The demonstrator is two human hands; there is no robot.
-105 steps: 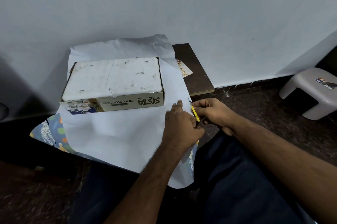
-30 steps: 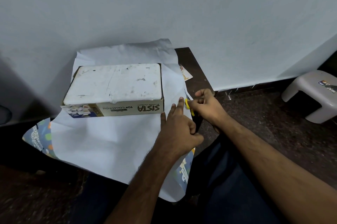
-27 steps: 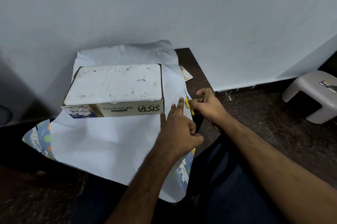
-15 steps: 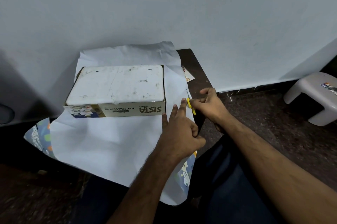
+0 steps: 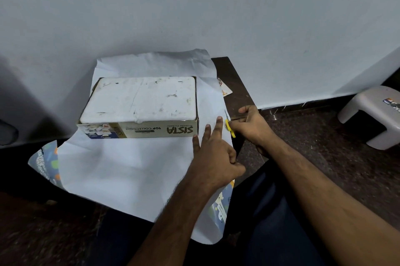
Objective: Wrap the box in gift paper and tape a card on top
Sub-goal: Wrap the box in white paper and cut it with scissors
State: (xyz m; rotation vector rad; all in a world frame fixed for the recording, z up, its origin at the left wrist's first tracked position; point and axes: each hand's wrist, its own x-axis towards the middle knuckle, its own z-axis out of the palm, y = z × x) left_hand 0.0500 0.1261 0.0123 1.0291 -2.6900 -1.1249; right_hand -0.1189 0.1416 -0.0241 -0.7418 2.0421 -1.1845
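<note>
The box [image 5: 138, 107] sat to my left and a little ahead of both hands, its long side running left to right, parallel to the wall, with the printed face toward me. It lay on the white back of the gift paper [image 5: 121, 164], which spread out under it on the worktop [image 5: 236, 92] and hung over the near edge toward my lap, its patterned side showing only at the curled corners. My left hand [image 5: 213, 157] was the nearer one to the box: it pressed on the sheet just beside the box's right end, the first three fingers straight and flat, the others tucked under. Just right of those fingertips ran the paper's right edge, and there my right hand [image 5: 251, 125] was closed around small yellow-handled scissors [image 5: 229, 128], blades pointing away from me along that edge. I judged the cut had to travel straight away from me, across the box's long axis, keeping clear of its right end while my left hand kept the sheet taut. The card [image 5: 225, 90] lay farther along that line, half under the paper, well apart from my hands.
</note>
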